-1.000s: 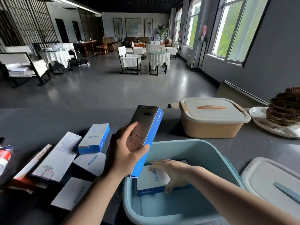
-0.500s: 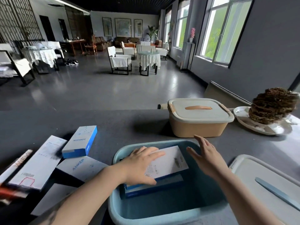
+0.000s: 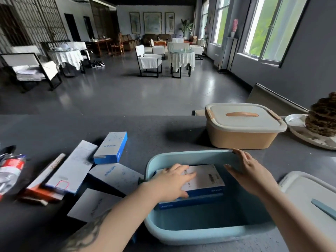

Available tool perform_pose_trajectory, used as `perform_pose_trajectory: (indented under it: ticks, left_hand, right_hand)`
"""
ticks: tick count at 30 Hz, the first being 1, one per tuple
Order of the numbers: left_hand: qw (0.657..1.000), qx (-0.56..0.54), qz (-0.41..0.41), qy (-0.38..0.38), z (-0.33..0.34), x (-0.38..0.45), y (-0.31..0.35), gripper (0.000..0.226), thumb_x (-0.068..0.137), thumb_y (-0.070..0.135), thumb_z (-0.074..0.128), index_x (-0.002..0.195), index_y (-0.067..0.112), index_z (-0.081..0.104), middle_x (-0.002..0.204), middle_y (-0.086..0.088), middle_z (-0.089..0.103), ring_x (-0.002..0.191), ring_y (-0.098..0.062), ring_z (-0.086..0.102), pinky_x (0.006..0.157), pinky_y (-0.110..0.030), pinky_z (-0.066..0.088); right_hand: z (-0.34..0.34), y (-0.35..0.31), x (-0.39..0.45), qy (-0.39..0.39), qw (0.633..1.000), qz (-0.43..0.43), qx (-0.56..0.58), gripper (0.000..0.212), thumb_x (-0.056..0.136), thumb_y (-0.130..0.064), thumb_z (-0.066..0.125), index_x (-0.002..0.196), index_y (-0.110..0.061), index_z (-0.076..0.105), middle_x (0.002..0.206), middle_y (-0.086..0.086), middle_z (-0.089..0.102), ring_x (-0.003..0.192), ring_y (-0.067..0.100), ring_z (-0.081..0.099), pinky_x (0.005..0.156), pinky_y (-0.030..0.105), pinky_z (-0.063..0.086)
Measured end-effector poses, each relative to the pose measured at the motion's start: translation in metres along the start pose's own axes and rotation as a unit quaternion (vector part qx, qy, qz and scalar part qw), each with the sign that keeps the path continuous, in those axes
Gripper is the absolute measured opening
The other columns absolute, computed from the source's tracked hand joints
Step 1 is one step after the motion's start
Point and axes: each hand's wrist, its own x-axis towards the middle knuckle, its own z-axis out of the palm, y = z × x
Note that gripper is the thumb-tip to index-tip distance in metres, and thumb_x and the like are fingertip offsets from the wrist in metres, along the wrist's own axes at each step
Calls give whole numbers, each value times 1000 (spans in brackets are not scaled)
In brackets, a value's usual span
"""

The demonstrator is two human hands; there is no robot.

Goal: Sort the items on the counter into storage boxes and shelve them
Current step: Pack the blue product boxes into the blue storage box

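Note:
An open light-blue storage box [image 3: 192, 235] stands on the dark counter in front of me. Inside it a white-and-blue product box [image 3: 207, 176] lies flat on top of another blue box [image 3: 189, 203]. My left hand [image 3: 172, 180] rests with flat fingers on the top box. My right hand [image 3: 249, 170] is open, fingers straight, touching the storage box's far right rim. Left of the storage box lie several more white and blue product boxes, among them a small upright-lying one [image 3: 111, 148] and a long white one [image 3: 72, 166].
A tan storage box with a closed pale lid [image 3: 243, 124] stands behind. A loose pale lid [image 3: 309, 195] lies at the right. A white plate [image 3: 301, 133] with a brown stacked thing sits far right. A red-white packet [image 3: 11, 170] lies far left.
My left hand carried the white-and-blue box down into the light-blue storage box and laid it flat on the one there. My right hand lifted out and moved to the far right rim.

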Motion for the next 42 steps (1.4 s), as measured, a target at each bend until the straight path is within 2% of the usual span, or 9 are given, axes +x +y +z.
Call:
perform_pose_trajectory:
  ticks: [3,7,9,14,20,23,31,36,42]
  left_hand:
    - [988,-98,-22,116,-7,-16,3,59,85,46,63,139,30,44,145,6,42,130,-15,40,106,-33,36]
    - [865,-255,-129,413,-7,-68,-26,35,86,48,50,116,34,60,111,18,65,100,3,58,86,-18,47]
    - [823,-256,-197,467,4,-103,-62,21,89,38,52,106,35,63,100,19,67,93,3,60,80,-17,48]
    - [848,-280,-287,347,45,-170,-132,17,88,21,66,102,30,68,104,18,64,100,-3,60,94,-29,47]
    - [975,-92,-189,75,74,-193,-142,103,57,94,41,146,46,18,152,28,10,142,2,-2,118,-28,-3]
    - [977,-40,-182,102,76,-207,-147,113,49,95,47,145,43,21,151,23,17,141,-1,6,117,-25,-2]
    - [977,-44,-173,113,87,-229,-149,121,46,94,50,143,25,27,150,10,28,142,-2,10,119,-29,-10]
    - [967,-104,-163,165,67,-244,-151,107,44,91,60,132,34,41,129,19,43,124,1,35,114,-20,19]
    - [934,-153,-132,294,13,-259,-150,99,45,82,71,127,31,53,123,14,49,117,-4,46,100,-26,38]
  right_hand:
    - [-1,1,1,4,1000,6,10,62,88,-55,50,141,-27,35,143,4,46,120,29,52,88,41,48]
    - [-3,1,5,84,996,41,15,56,85,-51,52,131,-18,50,128,18,59,114,40,52,90,50,48]
    - [-8,-21,6,128,986,61,90,48,88,-44,59,126,-15,54,121,22,61,111,42,51,92,54,45]
    - [-2,-163,-5,148,951,-103,251,32,84,-19,67,116,-18,61,113,7,64,107,28,51,92,41,42]
    - [66,-305,-1,-143,950,-233,152,48,88,-35,62,131,-18,49,133,6,52,124,26,44,101,34,37]
    - [104,-327,3,-286,940,-185,-1,68,86,-47,59,139,-12,36,141,12,40,130,31,37,105,41,36]
    - [135,-342,9,-289,939,-148,-117,89,80,-49,69,146,-23,16,143,11,31,129,32,32,102,52,38]
    - [118,-351,9,-307,940,-143,-50,83,75,-63,64,142,-26,33,136,13,42,123,32,40,96,44,43]
    - [28,-353,19,-385,885,-85,249,29,81,-40,68,98,-16,68,79,1,63,65,14,59,47,12,40]
